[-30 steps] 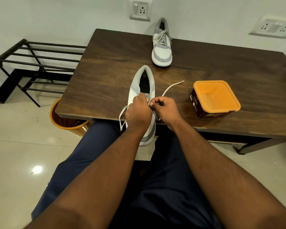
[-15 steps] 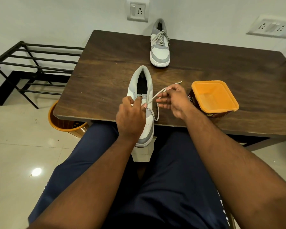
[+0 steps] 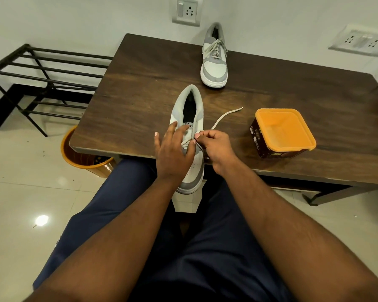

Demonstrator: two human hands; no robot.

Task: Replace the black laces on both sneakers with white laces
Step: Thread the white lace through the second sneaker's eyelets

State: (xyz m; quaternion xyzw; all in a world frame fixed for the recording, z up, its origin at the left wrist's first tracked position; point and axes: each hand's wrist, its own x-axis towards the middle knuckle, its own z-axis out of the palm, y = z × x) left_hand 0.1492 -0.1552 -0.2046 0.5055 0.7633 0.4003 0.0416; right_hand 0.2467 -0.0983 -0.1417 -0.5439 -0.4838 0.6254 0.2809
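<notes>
A white and grey sneaker (image 3: 189, 110) lies at the table's near edge, toe towards me and overhanging the edge. My left hand (image 3: 174, 151) rests across its lace area with fingers spread and straight. My right hand (image 3: 214, 147) pinches the white lace (image 3: 224, 116) at the sneaker's right eyelets; the lace's free end trails right over the table. A second sneaker (image 3: 214, 62), laced in white, stands at the table's far edge by the wall.
The dark wooden table (image 3: 140, 83) holds an orange-lidded brown tub (image 3: 282, 132) to the right of my hands. An orange bin (image 3: 83, 158) stands on the floor under the table's left corner. A black metal rack (image 3: 42, 79) is at the left wall.
My right hand has come back from the right to the sneaker's eyelets, still pinching the lace. My left hand has opened, its fingers now spread over the tongue.
</notes>
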